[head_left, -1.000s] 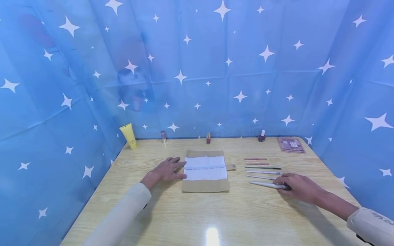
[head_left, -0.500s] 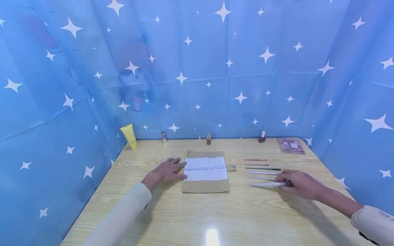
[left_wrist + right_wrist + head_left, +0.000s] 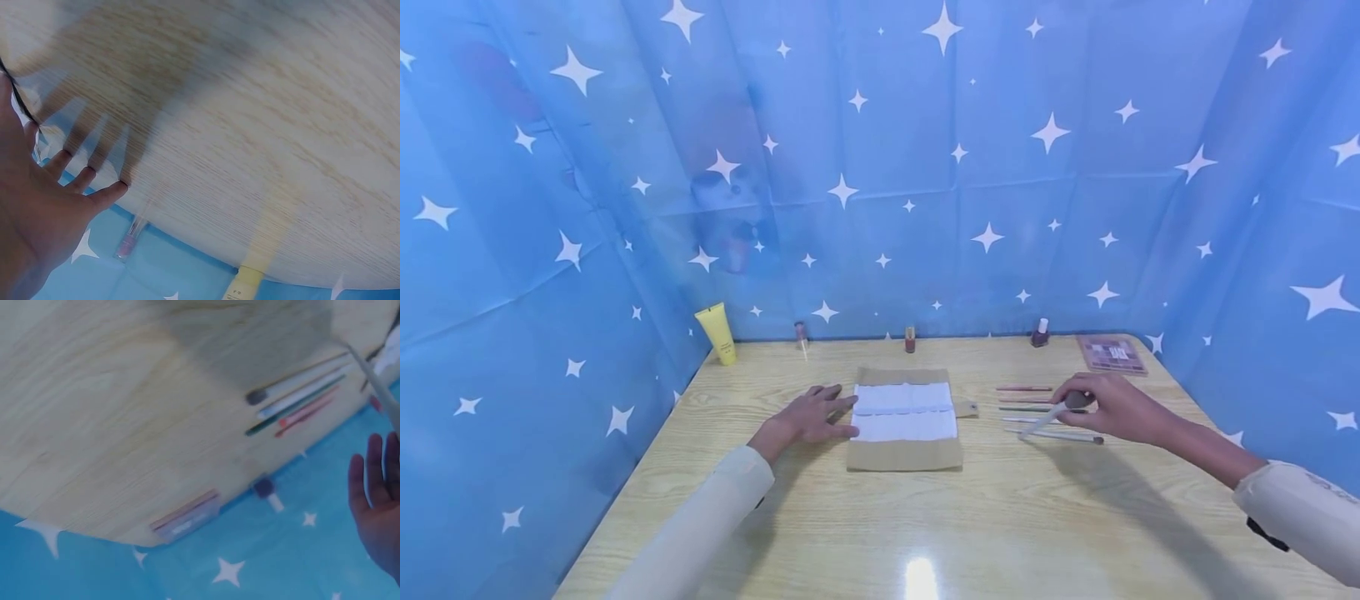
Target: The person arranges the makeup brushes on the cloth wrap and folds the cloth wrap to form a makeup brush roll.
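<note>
My right hand (image 3: 1120, 407) pinches a makeup brush (image 3: 1043, 422) near its dark bristles, lifted above the table. Its pale handle slants down to the left. Under it lie a thinner brush (image 3: 1063, 436) with a dark tip, a white-handled brush (image 3: 294, 400), a green pencil (image 3: 294, 406) and two pinkish pencils (image 3: 1024, 388). At the table's middle lies an unfolded tan makeup brush roll (image 3: 904, 455) with a white pocketed lining and a snap tab (image 3: 967, 409). My left hand (image 3: 808, 417) rests beside it, spread fingertips at its left edge.
Along the back edge stand a yellow tube (image 3: 717, 335), a small pinkish tube (image 3: 801, 335), a red bottle (image 3: 910, 339) and a dark nail polish bottle (image 3: 1040, 332). An eyeshadow palette (image 3: 1112, 355) lies at the back right. A blue star-patterned curtain (image 3: 880, 225) surrounds the table.
My right hand has lifted the thick makeup brush from the front of the row and moved it back, tipping its handle downward. My left hand and the brush roll have stayed put.
</note>
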Action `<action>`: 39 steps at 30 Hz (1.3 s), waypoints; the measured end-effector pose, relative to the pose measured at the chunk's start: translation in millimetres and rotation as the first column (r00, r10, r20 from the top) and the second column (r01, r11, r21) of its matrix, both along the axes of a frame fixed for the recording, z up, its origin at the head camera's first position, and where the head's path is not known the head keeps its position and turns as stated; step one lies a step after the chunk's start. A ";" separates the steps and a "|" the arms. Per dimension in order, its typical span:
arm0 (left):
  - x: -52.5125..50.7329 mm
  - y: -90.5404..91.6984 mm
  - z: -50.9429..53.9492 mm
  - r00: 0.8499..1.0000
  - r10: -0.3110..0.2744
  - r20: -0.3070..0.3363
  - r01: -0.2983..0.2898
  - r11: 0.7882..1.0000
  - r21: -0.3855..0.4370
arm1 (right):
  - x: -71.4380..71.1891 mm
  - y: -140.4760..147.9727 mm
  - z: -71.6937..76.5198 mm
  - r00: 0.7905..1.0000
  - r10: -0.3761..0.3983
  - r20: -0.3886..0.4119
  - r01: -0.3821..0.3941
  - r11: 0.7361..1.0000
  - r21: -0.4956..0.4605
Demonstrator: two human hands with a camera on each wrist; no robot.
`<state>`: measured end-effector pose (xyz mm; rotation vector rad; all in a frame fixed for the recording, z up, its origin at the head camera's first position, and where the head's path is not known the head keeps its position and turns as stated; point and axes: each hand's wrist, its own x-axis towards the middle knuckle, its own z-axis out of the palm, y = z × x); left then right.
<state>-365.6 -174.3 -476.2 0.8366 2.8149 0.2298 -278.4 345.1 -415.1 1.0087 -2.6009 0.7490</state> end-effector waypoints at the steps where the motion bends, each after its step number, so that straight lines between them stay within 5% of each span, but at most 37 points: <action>1: 0.0 0.2 -0.2 1.000 -0.001 0.000 0.001 1.000 -0.001 | -1.7 -3.8 1.8 1.000 -0.007 0.006 0.007 1.000 -0.005; 8: -0.9 0.4 -0.8 1.000 0.005 0.002 -0.005 1.000 -0.021 | -12.1 -31.1 11.2 0.987 -0.074 0.142 0.086 0.993 -0.081; 20: -3.1 1.2 1.1 1.000 0.022 -0.003 -0.022 1.000 -0.015 | -34.8 -70.1 31.8 0.919 -0.125 0.375 0.210 0.958 -0.195; 27: -2.0 2.9 -1.9 1.000 0.012 -0.014 -0.013 1.000 -0.016 | -46.3 -92.2 32.6 0.876 -0.080 0.476 0.236 0.932 -0.277; 39: -2.6 3.0 -4.0 0.999 0.018 -0.040 -0.018 1.000 -0.012 | -73.6 -127.7 25.2 0.897 -0.083 0.434 0.218 0.938 -0.270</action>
